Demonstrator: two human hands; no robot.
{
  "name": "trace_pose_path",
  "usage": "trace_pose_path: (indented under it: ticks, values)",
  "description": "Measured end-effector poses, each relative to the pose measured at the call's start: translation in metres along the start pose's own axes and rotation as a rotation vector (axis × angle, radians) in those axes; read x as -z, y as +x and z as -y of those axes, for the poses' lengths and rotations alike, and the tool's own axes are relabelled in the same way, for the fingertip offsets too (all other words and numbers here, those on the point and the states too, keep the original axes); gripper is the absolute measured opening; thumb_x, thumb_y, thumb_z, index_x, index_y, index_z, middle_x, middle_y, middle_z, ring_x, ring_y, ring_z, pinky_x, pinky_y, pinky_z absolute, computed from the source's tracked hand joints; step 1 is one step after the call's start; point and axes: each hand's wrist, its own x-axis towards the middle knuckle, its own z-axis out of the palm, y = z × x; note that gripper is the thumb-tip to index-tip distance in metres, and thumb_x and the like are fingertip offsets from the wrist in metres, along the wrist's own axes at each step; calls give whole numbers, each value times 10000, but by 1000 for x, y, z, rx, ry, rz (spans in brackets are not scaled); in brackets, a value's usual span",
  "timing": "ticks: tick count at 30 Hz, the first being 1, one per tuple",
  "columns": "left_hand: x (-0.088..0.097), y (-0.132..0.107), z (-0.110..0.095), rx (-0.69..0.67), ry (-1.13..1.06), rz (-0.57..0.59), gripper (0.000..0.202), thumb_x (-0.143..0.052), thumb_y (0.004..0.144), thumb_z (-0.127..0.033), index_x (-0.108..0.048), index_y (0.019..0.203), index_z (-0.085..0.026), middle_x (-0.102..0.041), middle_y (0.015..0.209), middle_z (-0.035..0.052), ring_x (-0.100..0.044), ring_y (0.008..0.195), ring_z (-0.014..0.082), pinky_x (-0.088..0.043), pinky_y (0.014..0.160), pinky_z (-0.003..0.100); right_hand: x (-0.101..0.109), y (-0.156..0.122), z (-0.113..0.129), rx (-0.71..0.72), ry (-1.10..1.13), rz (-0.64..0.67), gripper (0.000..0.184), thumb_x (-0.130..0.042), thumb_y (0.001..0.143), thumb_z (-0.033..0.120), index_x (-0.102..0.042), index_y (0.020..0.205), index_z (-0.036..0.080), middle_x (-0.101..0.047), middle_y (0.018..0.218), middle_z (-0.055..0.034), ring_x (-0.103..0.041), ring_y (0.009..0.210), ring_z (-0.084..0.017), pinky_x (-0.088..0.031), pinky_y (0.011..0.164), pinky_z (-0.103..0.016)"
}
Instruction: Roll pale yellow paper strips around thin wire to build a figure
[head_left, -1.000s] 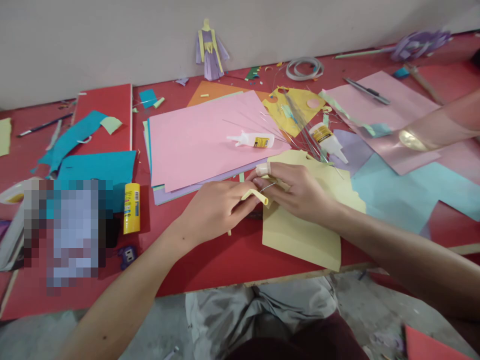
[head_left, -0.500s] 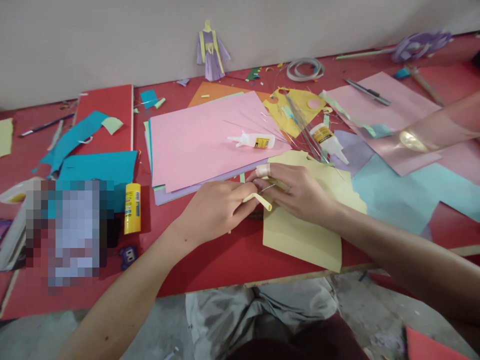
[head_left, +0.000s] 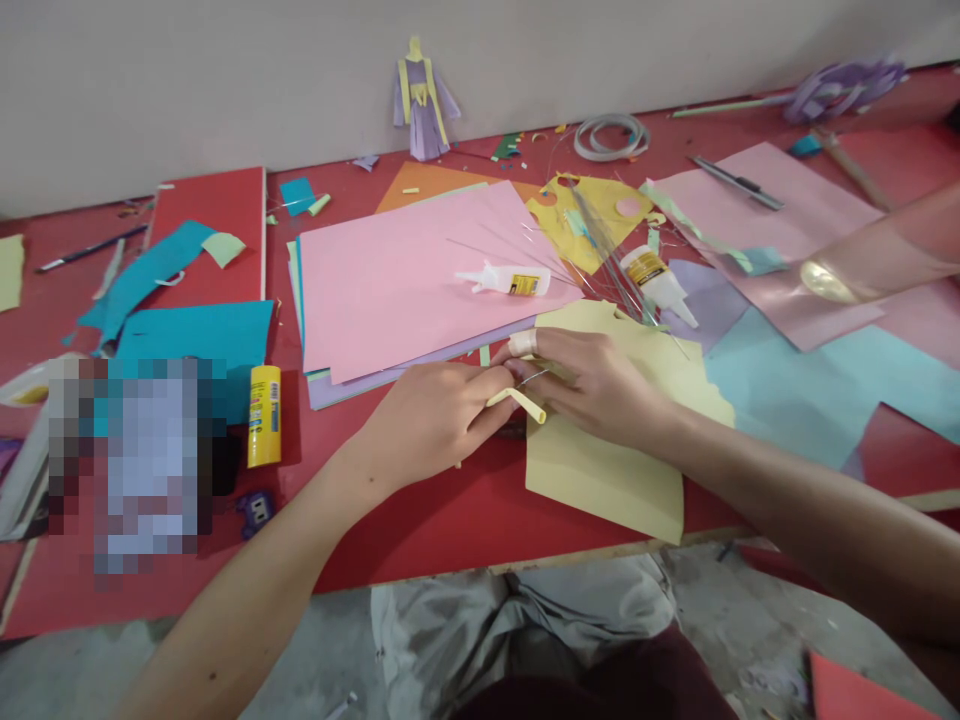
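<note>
My left hand (head_left: 427, 420) and my right hand (head_left: 592, 385) meet over the front of the red table (head_left: 450, 520). Both pinch a small rolled strip of pale yellow paper (head_left: 520, 400), with a thin wire (head_left: 534, 377) running through it between the fingertips. My right forefinger wears a pale tape wrap (head_left: 523, 343). Under my right hand lies a pale yellow sheet (head_left: 600, 470). A pink sheet stack (head_left: 405, 270) lies just beyond my hands, and a small white glue bottle (head_left: 510, 281) rests on it.
A yellow glue stick (head_left: 264, 415) stands left of my hands beside teal paper (head_left: 195, 335). A second glue bottle (head_left: 656, 282) and a bundle of wires (head_left: 600, 250) lie at the right. Another person's forearm (head_left: 877, 255) reaches in from the right. A paper doll (head_left: 420, 100) leans on the wall.
The free end of the rolled yellow strip has swung slightly down and to the right. Both hands have stayed almost in place.
</note>
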Motion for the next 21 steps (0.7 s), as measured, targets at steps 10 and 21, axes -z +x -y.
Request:
trace_pose_path:
  ticks: [10, 21]
  values:
    - [1, 0, -2, -19, 46, 1, 257, -404, 991, -328, -600, 943, -169, -667, 787, 24, -620, 711, 164, -405, 612, 260, -1, -2, -1, 27, -14, 10, 177, -477, 941, 268, -571, 823, 175, -620, 800, -52, -586, 742, -170, -425, 676, -289]
    - [1, 0, -1, -30, 64, -1, 262, -404, 989, -323, -611, 967, -163, -673, 802, 32, -628, 717, 188, -407, 608, 285, 0, -2, -1, 10, -1, 32, 138, -496, 936, 265, -596, 871, 195, -644, 839, -51, -596, 782, -174, -436, 698, -282]
